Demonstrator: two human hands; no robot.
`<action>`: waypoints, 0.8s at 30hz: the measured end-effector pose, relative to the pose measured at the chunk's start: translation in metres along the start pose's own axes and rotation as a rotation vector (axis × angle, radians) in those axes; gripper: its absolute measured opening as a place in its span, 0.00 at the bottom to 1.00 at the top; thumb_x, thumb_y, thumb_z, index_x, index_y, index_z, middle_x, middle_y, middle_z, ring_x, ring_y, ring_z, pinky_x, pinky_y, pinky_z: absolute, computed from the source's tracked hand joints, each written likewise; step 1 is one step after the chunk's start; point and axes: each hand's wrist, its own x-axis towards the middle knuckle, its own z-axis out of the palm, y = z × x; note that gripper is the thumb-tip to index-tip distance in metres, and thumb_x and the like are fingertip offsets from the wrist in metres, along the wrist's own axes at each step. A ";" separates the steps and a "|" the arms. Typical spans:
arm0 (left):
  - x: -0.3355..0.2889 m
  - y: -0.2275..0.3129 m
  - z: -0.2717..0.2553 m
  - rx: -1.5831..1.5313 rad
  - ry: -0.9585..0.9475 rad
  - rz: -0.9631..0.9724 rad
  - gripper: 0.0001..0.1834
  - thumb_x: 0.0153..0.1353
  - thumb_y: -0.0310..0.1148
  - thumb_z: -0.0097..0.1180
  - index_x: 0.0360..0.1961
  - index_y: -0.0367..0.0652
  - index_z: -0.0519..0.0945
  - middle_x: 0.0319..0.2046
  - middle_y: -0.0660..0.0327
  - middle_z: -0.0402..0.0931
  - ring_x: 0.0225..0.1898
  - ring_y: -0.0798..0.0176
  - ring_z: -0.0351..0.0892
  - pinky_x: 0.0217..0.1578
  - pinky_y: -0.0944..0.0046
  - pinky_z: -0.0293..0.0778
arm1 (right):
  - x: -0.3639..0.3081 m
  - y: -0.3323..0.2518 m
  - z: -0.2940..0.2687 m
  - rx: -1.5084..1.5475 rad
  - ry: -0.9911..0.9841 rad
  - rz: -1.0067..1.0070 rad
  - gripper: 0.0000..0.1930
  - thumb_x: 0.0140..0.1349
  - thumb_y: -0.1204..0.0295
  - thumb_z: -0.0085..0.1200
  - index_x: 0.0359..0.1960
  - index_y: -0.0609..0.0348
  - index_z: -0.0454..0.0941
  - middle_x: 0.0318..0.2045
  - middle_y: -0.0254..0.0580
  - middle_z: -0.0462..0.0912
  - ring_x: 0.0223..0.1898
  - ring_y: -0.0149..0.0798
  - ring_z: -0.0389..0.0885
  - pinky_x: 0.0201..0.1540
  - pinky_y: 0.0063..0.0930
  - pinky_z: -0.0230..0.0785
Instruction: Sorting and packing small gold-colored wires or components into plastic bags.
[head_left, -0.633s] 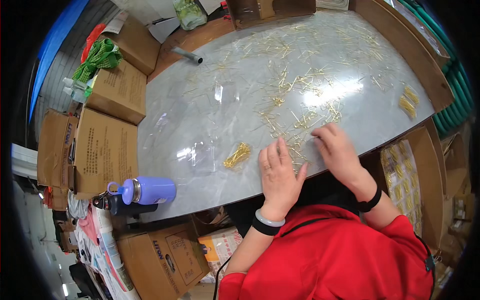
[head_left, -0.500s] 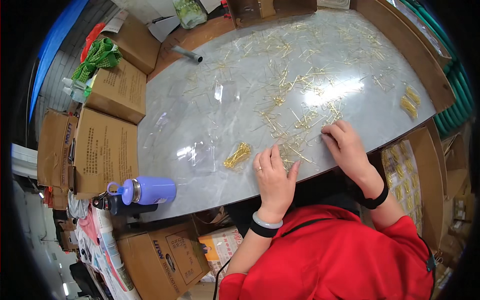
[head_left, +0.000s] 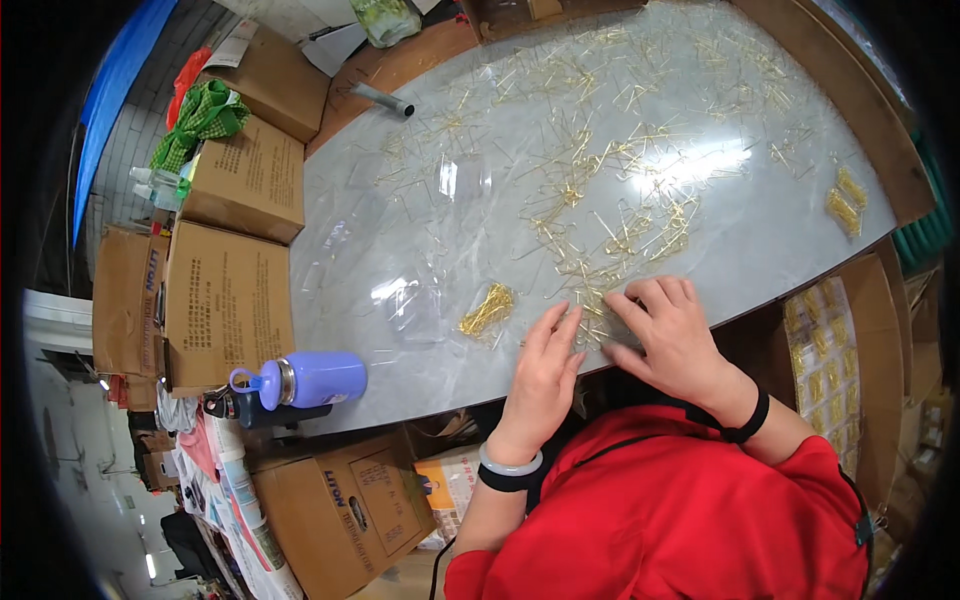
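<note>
Thin golden metal pins [head_left: 600,215] lie scattered across the grey marble-patterned tabletop [head_left: 760,230]. At the far left edge a lilac water bottle with a steel collar [head_left: 305,380] lies on its side, beside brown cardboard boxes [head_left: 228,305]. Further right sits a small gathered bundle of golden pins [head_left: 487,309]. The left hand [head_left: 543,372] rests flat, fingers spread, holding nothing. The right hand [head_left: 672,333] presses open-fingered on pins at the table's near edge.
</note>
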 end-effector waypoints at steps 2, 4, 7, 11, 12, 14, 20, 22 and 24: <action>0.003 0.000 0.000 0.235 0.047 0.069 0.31 0.57 0.26 0.66 0.64 0.37 0.73 0.63 0.46 0.68 0.62 0.41 0.68 0.63 0.48 0.65 | 0.001 0.012 0.005 -0.019 -0.047 -0.047 0.21 0.53 0.71 0.62 0.51 0.55 0.79 0.42 0.38 0.77 0.48 0.43 0.73 0.53 0.38 0.64; 0.005 -0.001 0.001 0.306 0.081 0.079 0.33 0.56 0.28 0.68 0.64 0.37 0.73 0.64 0.47 0.68 0.64 0.40 0.66 0.65 0.46 0.62 | 0.005 0.019 0.004 0.032 -0.064 -0.078 0.19 0.54 0.76 0.56 0.49 0.54 0.81 0.41 0.37 0.78 0.47 0.44 0.75 0.53 0.40 0.66; 0.013 -0.006 0.006 0.303 0.072 0.110 0.35 0.54 0.31 0.70 0.64 0.38 0.72 0.63 0.48 0.68 0.65 0.39 0.64 0.67 0.44 0.60 | 0.005 0.016 0.005 0.210 -0.169 -0.009 0.18 0.55 0.77 0.54 0.50 0.55 0.81 0.44 0.40 0.80 0.50 0.47 0.76 0.56 0.44 0.67; 0.024 -0.006 0.014 0.367 0.053 0.193 0.35 0.54 0.31 0.71 0.63 0.38 0.73 0.61 0.49 0.69 0.64 0.38 0.64 0.67 0.43 0.60 | 0.010 0.033 0.001 0.186 -0.029 0.023 0.20 0.55 0.79 0.53 0.52 0.58 0.80 0.50 0.45 0.81 0.56 0.52 0.76 0.57 0.41 0.70; 0.026 -0.005 0.019 0.369 0.068 0.171 0.35 0.54 0.31 0.70 0.63 0.38 0.73 0.60 0.49 0.68 0.64 0.38 0.64 0.67 0.43 0.60 | 0.017 0.045 -0.005 0.014 0.029 0.012 0.21 0.55 0.79 0.53 0.53 0.58 0.79 0.51 0.46 0.80 0.58 0.53 0.75 0.57 0.39 0.70; 0.025 0.000 0.025 0.381 0.103 0.122 0.35 0.55 0.32 0.70 0.63 0.38 0.73 0.58 0.49 0.68 0.64 0.38 0.64 0.66 0.44 0.62 | 0.020 0.056 -0.008 -0.260 0.109 -0.007 0.21 0.55 0.80 0.53 0.53 0.60 0.78 0.49 0.46 0.81 0.53 0.53 0.77 0.53 0.36 0.72; 0.021 -0.004 0.037 0.306 0.147 0.137 0.33 0.57 0.33 0.68 0.64 0.37 0.72 0.59 0.47 0.67 0.65 0.36 0.63 0.65 0.44 0.64 | 0.007 0.033 0.006 -0.057 0.070 0.102 0.18 0.54 0.81 0.56 0.48 0.60 0.80 0.43 0.46 0.80 0.43 0.50 0.77 0.47 0.39 0.73; 0.021 0.000 0.032 0.306 0.098 0.185 0.33 0.58 0.33 0.68 0.64 0.37 0.72 0.62 0.46 0.66 0.65 0.36 0.62 0.65 0.44 0.64 | 0.007 0.026 0.006 0.079 0.037 0.119 0.17 0.54 0.82 0.56 0.47 0.61 0.80 0.43 0.47 0.80 0.44 0.51 0.77 0.48 0.40 0.73; 0.021 0.001 0.030 0.322 0.072 0.215 0.32 0.58 0.33 0.68 0.63 0.37 0.73 0.64 0.45 0.65 0.66 0.36 0.62 0.65 0.44 0.64 | 0.009 0.017 -0.005 0.303 -0.028 0.110 0.16 0.54 0.84 0.54 0.46 0.62 0.81 0.43 0.48 0.81 0.45 0.52 0.78 0.49 0.41 0.73</action>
